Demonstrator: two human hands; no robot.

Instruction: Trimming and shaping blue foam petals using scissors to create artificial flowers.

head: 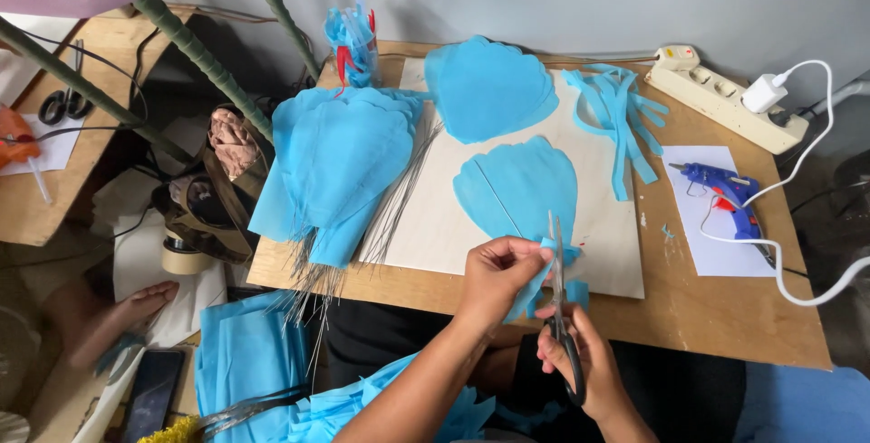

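Two hands (494, 275) (580, 352), one scissors (559, 293), one strip (536, 284)

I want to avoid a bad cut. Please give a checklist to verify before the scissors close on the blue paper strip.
1. Left hand pinches the small blue paper strip: ok.
2. Right hand grips the black-handled metal scissors: ok.
3. Blades upright beside the strip, against its edge: ok.
4. Left fingertips clear of the blades: cannot tell, they are very close.
5. Blue shell-shaped paper petal on the board lies beyond the blade tips: ok.
6. Blue glue gun rests aside on white paper: ok.
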